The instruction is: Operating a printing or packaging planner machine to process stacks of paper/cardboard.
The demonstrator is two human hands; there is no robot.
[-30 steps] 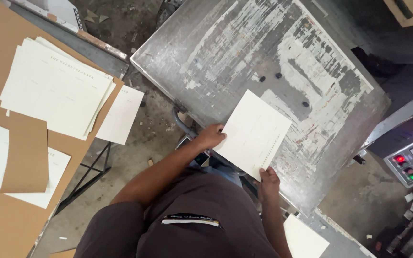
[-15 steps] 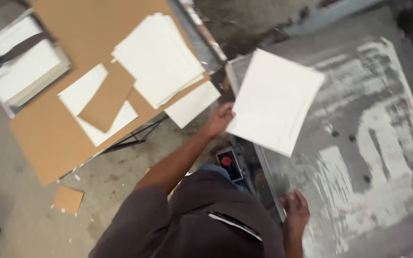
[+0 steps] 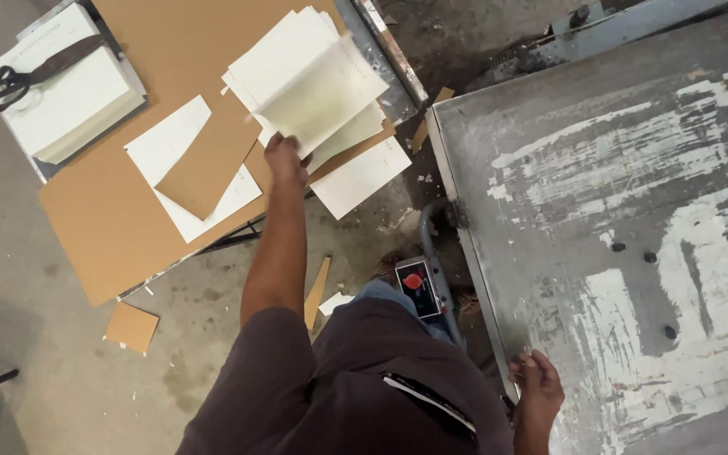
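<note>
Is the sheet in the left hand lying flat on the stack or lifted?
Lifted: the left hand holds the pale sheet by its near edge, and it curves up, blurred, above the paper stack.

Grey concrete floor (image 3: 61, 371) w/ cardboard scraps (image 3: 131, 327), worn metal table (image 3: 617, 211), brown cardboard-covered bench (image 3: 111, 219)

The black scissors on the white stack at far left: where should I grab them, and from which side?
Take the scissors by the looped handles at their left end, probably coming from above. They lie flat on the white stack, blades pointing right, nothing covering them. The left hand holds a sheet; the right hand rests on the metal table's edge.
</note>
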